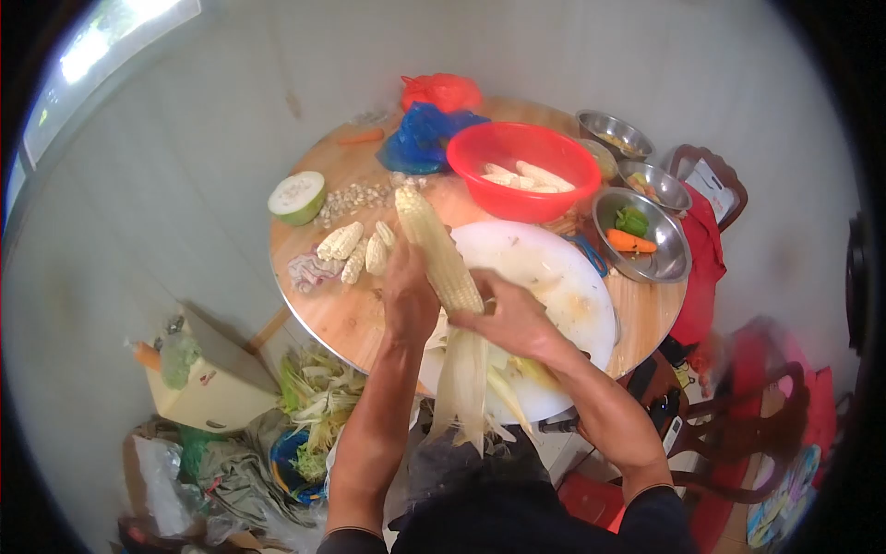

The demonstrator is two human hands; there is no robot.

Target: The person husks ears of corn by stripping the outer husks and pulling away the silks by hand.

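An ear of corn (432, 242) slants over the near edge of the round table, its pale kernels bare. My left hand (407, 284) is closed around its left side. My right hand (509, 314) grips the lower end, where the peeled-back husk (461, 374) hangs in long pale strips over my lap. Under my right hand is a white cutting board (577, 305) with scraps on it. Several peeled corn cobs (343, 242) lie on the table left of my left hand.
A red basin (484, 185) holds more corn. Metal bowls (678, 254) with vegetables stand at right. A cut winter melon (297, 205), loose pale pieces (355, 200) and a blue bag (425, 138) sit farther back. Husks (318, 383) pile on the floor; a wooden chair (748, 434) stands right.
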